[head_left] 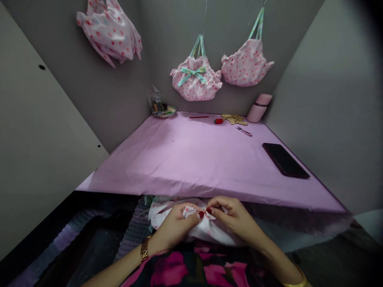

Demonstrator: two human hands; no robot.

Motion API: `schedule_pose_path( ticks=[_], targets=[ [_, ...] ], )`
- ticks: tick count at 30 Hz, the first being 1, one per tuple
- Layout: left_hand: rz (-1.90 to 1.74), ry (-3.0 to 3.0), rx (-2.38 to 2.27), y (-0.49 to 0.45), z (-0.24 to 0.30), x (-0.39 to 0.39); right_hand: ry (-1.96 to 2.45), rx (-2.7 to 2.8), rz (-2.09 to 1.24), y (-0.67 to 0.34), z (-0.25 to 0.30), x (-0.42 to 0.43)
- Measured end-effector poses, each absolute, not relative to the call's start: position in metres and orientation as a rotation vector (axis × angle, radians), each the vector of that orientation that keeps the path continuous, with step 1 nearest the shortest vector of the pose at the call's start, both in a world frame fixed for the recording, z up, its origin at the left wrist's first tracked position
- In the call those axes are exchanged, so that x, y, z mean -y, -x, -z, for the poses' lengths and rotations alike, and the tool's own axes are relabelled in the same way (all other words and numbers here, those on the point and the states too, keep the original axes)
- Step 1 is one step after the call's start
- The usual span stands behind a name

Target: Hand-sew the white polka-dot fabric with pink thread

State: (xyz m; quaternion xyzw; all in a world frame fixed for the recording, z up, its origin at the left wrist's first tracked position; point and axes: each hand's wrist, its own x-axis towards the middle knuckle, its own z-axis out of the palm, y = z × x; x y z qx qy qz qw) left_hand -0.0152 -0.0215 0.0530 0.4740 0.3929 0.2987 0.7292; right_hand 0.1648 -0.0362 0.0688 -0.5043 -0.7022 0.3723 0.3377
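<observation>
White fabric with small red dots (161,210) lies gathered across my lap, just below the table's front edge. My left hand (179,223) pinches a fold of it between thumb and fingers, with part of the cloth bunched up at the thumb. Close beside it, my right hand (229,213) has thumb and forefinger pinched together at the same spot on the cloth. Whatever sits between those right fingertips is too small to make out. A bit of red shows on the cloth between the two thumbs.
On the pink-covered table (191,159) are a phone (285,160), thread snips (244,131), a red thread spool (218,121), a red pencil (198,117), a beige heap (235,119), a pink flask (259,108) and a basket (165,113). Dotted garments (197,81) hang behind.
</observation>
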Motion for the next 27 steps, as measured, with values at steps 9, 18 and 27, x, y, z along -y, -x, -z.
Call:
schedule_pose_path(
  ticks=[9, 18, 27],
  targets=[
    [-0.652, -1.063, -0.855, 0.014, -0.059, 0.022, 1.305, 1.344, -0.657, -0.198, -0.073, 0.045],
    [-0.649, -1.097, -0.83, 0.015, -0.058, 0.021, 1.055, 0.635, -0.476, -0.241, -0.093, 0.033],
    [-0.664, -1.086, -0.85, 0.013, -0.057, 0.02, 1.329, 0.898, -0.461, -0.254, -0.075, 0.029]
  ],
)
